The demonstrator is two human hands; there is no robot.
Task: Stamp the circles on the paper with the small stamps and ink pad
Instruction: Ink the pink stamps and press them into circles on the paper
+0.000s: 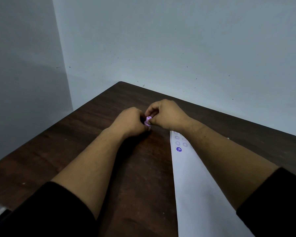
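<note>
Purple stamp (147,120) pinched between left hand (131,121) and right hand (164,115), fingers closed on it over table (92,134), likely inking or uncapping; next, press an empty circle (177,143) on paper (191,177).

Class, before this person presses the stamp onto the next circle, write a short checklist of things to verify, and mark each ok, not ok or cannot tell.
1. Stamp held: ok, the left hand and right hand both pinch the small purple piece.
2. Stamp inked: cannot tell, its face is hidden by fingers.
3. Ink pad within reach: cannot tell, no pad shows in view.
4. Paper flat on the table: ok.
5. Empty circles left: ok, several faint rings sit beyond the one purple print.
6. Path to paper clear: not ok, the right forearm lies over part of the sheet.
</note>
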